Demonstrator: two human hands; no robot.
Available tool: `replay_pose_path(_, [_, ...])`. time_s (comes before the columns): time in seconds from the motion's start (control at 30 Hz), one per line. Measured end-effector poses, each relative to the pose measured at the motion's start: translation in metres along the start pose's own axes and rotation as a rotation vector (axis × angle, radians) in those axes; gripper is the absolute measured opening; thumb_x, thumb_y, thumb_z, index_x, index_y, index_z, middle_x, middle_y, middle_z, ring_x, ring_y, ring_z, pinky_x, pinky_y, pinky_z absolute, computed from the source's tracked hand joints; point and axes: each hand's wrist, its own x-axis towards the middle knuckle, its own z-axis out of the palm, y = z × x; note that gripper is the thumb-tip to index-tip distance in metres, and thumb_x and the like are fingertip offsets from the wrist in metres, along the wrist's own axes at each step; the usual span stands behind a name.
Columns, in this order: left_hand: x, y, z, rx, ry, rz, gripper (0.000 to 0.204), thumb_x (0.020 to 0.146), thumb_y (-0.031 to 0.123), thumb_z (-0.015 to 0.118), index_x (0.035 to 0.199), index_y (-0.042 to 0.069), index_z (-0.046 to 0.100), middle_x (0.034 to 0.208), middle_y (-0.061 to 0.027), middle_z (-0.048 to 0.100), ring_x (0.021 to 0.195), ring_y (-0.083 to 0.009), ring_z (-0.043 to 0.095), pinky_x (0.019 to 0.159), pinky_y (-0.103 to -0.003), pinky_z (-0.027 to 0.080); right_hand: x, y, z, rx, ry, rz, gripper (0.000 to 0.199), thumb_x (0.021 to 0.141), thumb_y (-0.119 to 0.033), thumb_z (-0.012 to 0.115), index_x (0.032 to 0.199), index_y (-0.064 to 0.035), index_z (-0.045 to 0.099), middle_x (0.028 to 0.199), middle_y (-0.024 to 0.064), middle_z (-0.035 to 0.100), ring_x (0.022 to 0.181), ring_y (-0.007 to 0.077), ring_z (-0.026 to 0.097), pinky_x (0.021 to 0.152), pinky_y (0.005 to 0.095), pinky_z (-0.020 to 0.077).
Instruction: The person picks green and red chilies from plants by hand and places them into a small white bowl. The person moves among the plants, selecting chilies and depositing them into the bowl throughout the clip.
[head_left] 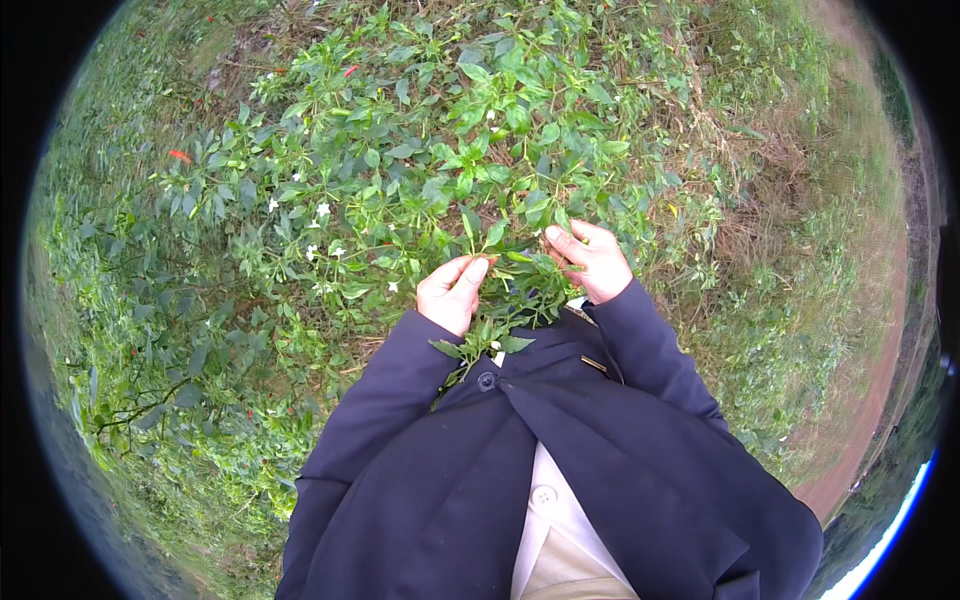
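Parting leafy stems (515, 285), left hand (452, 292), right hand (592, 262) — bush (420, 160) close.

I see dry brown grass (760, 190) right of the leafy bush, a bare dirt path (870, 400) beyond that grass, and dense green weeds (130, 330) left of it.

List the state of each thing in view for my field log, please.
Left hand: fingers curled among leaves, closed on a sprig.
Right hand: gripping leafy stems.
Leafy green pepper bush: upright, white flowers open.
Red pepper: ripe, on plant.
Dark navy jacket: buttoned at top.
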Motion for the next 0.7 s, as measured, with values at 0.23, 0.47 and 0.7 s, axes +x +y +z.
replay_pose_path(0.23, [0.008,0.004,0.011,0.203,-0.123,0.082,0.015,0.084,0.016,0.063,0.077,0.003,0.058,0.057,0.0054,0.045,0.046,-0.0029,0.038,0.041,-0.019,0.029,0.0,-0.022,0.052,-0.534,0.158,-0.51,0.023,0.078,-0.023,0.068,0.084,-0.003,0.059,0.063,0.0052,0.056,0.057,0.0092,0.052,0.052,0.0258,0.042])
replay_pose_path(0.47, [-0.002,0.006,0.007,0.459,-0.118,0.35,0.018,0.081,0.014,0.067,0.07,0.003,0.058,0.055,0.0052,0.048,0.046,-0.0028,0.038,0.042,-0.019,0.029,0.005,-0.017,0.046,-0.917,0.141,-0.534,0.032,0.083,-0.035,0.057,0.078,-0.0034,0.061,0.063,0.0145,0.059,0.056,0.0283,0.059,0.054,0.0351,0.0465])
replay_pose_path(0.7, [-0.01,0.001,-0.007,0.277,-0.07,0.062,0.017,0.08,0.014,0.068,0.072,0.001,0.062,0.058,0.005,0.048,0.054,-0.003,0.039,0.047,-0.022,0.034,0.015,-0.069,0.006,0.041,0.155,-0.173,0.031,0.088,-0.028,0.055,0.071,-0.0032,0.061,0.062,0.0016,0.058,0.047,0.0039,0.038,0.045,0.0205,0.0336])
